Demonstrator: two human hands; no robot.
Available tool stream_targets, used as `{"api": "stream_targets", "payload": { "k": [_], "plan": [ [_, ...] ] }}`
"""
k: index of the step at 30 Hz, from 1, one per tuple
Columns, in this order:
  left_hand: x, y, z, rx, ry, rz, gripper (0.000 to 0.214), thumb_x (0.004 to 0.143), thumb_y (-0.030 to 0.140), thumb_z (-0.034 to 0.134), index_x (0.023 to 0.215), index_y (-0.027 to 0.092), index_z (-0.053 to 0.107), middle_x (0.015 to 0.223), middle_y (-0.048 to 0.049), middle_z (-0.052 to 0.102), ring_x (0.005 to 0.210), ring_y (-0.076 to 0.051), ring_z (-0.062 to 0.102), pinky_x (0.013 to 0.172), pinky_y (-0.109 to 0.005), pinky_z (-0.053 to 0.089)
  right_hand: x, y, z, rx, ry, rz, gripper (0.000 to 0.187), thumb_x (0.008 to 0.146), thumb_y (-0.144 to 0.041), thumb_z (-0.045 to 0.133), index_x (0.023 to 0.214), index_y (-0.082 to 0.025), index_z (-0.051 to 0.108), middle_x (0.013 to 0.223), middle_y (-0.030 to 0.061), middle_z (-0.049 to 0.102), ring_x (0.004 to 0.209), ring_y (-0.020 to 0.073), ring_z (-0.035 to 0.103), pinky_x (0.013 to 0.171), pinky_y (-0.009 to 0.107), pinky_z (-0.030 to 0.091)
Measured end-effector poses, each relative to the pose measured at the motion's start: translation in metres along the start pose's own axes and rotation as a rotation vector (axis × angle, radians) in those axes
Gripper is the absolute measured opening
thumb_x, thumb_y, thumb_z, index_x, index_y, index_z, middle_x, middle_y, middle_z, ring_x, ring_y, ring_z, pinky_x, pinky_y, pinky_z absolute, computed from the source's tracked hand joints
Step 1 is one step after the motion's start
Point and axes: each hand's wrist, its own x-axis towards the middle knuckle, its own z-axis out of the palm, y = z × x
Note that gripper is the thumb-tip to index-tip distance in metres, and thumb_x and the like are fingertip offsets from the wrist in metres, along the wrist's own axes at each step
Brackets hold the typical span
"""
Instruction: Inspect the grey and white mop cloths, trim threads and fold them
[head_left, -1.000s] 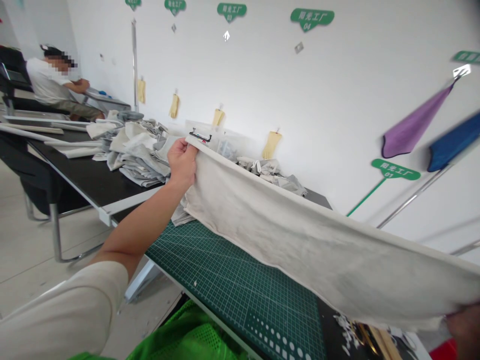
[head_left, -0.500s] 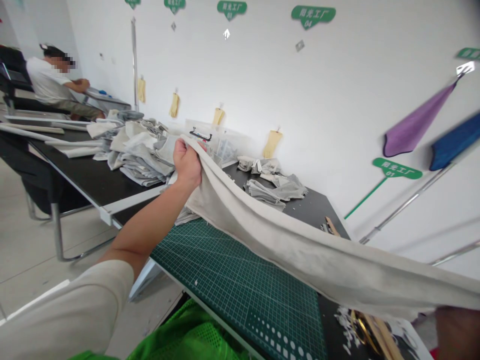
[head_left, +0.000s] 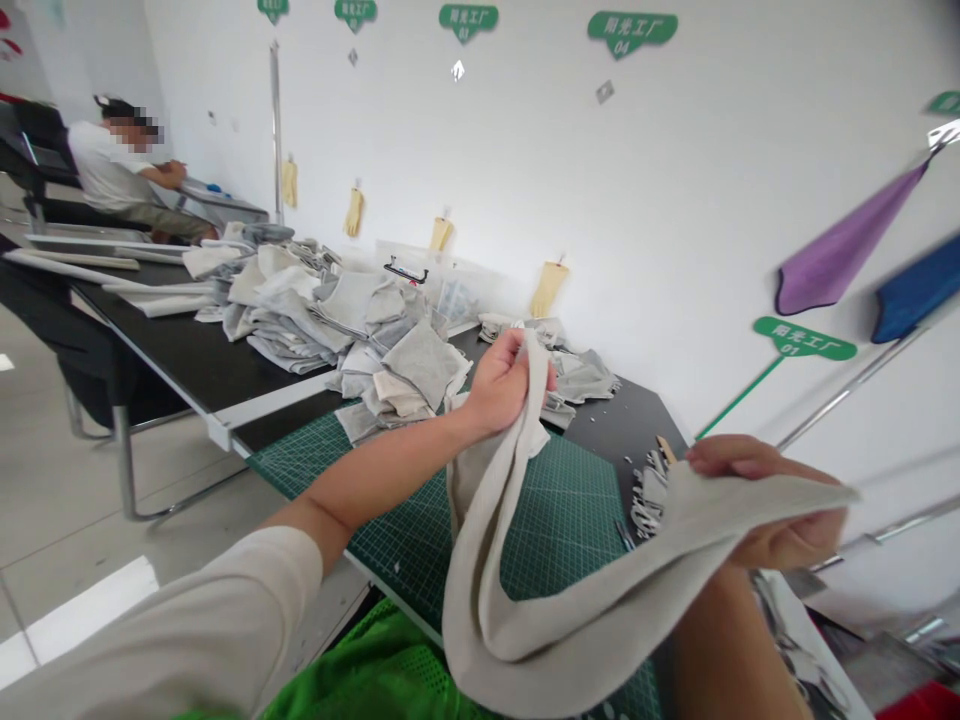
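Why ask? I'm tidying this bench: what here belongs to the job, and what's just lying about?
In use: left hand, right hand, beige cloth strip they hold, green cutting mat.
Lying about: heap of grey cloth pieces, yellow gloves on the wall, purple towel.

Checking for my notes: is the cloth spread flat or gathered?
Gathered: the cloth hangs in a sagging loop between the left hand and the right hand, above the cutting mat.

The one view looks from the person's head, forward and down, and it sits close above the left hand [head_left: 506, 385], the right hand [head_left: 772, 505] and the cloth [head_left: 517, 640]. Beyond this grip, it faces the table [head_left: 187, 365] and the far wall [head_left: 697, 200].
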Motion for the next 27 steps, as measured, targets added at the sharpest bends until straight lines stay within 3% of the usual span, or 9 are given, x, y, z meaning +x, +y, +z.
{"api": "stream_targets", "payload": {
  "k": [1,3,6,9,11,13,21,27],
  "plan": [
    [-0.003,-0.004,0.007,0.008,-0.034,-0.026,0.030,0.082,0.049,0.055,0.086,0.023,0.039,0.058,0.0059,0.058,0.037,-0.007,0.047,0.036,-0.018,0.031,-0.002,-0.001,0.013,0.075,0.099,-0.051,0.027,0.087,-0.045,0.044,0.075,-0.021,0.048,0.059,0.0001,0.051,0.055,0.0173,0.054,0.048,0.032,0.043],
    [-0.009,-0.012,0.019,0.053,-0.089,-0.082,0.031,0.084,0.050,0.052,0.085,0.021,0.040,0.057,0.0054,0.057,0.041,-0.007,0.047,0.040,-0.018,0.034,-0.007,-0.002,0.035,0.116,0.134,-0.019,0.026,0.089,-0.037,0.042,0.075,-0.019,0.052,0.067,0.0043,0.058,0.063,0.0190,0.057,0.055,0.035,0.045],
    [-0.013,-0.019,0.032,0.195,-0.134,-0.148,0.029,0.086,0.047,0.049,0.085,0.019,0.044,0.061,0.0042,0.056,0.049,-0.007,0.048,0.047,-0.019,0.037,-0.015,-0.002,0.052,0.063,0.096,0.142,0.035,0.094,-0.036,0.034,0.073,-0.017,0.054,0.089,0.0092,0.063,0.079,0.0196,0.059,0.067,0.038,0.046],
    [-0.015,-0.021,0.041,0.364,-0.143,-0.130,0.027,0.087,0.043,0.049,0.083,0.016,0.048,0.069,0.0021,0.055,0.061,-0.007,0.048,0.058,-0.020,0.039,-0.020,-0.005,0.058,0.046,-0.013,0.332,0.035,0.094,-0.038,0.034,0.090,-0.016,0.061,0.105,0.0092,0.061,0.091,0.0192,0.059,0.079,0.038,0.046],
    [-0.015,-0.022,0.044,0.434,-0.147,-0.098,0.027,0.087,0.041,0.048,0.080,0.015,0.049,0.073,0.0016,0.053,0.067,-0.007,0.047,0.064,-0.020,0.039,-0.022,-0.007,0.060,0.057,-0.069,0.418,0.036,0.094,-0.039,0.035,0.105,-0.016,0.061,0.105,0.0087,0.062,0.094,0.0196,0.059,0.083,0.037,0.045],
    [-0.016,-0.022,0.046,0.462,-0.147,-0.084,0.028,0.088,0.041,0.047,0.079,0.015,0.049,0.074,0.0016,0.051,0.069,-0.008,0.045,0.066,-0.020,0.039,-0.023,-0.007,0.061,0.054,-0.072,0.475,0.039,0.094,-0.041,0.036,0.109,-0.016,0.062,0.101,0.0083,0.063,0.092,0.0196,0.059,0.083,0.036,0.045],
    [-0.019,-0.032,0.042,0.355,-0.133,-0.071,0.026,0.085,0.040,0.052,0.085,0.014,0.054,0.079,-0.0001,0.055,0.076,-0.010,0.050,0.076,-0.023,0.041,-0.039,0.015,0.061,0.118,-0.096,0.554,0.031,0.088,-0.043,0.048,0.101,-0.019,0.065,0.095,0.0056,0.065,0.087,0.0190,0.060,0.081,0.035,0.046],
    [-0.020,-0.036,0.037,0.291,-0.162,-0.038,0.031,0.084,0.044,0.054,0.085,0.013,0.057,0.091,-0.0045,0.061,0.085,-0.012,0.054,0.081,-0.026,0.043,-0.046,0.016,0.062,0.167,-0.089,0.625,0.031,0.090,-0.045,0.045,0.087,-0.018,0.060,0.079,0.0026,0.061,0.070,0.0144,0.055,0.069,0.031,0.046]
  ]
}}
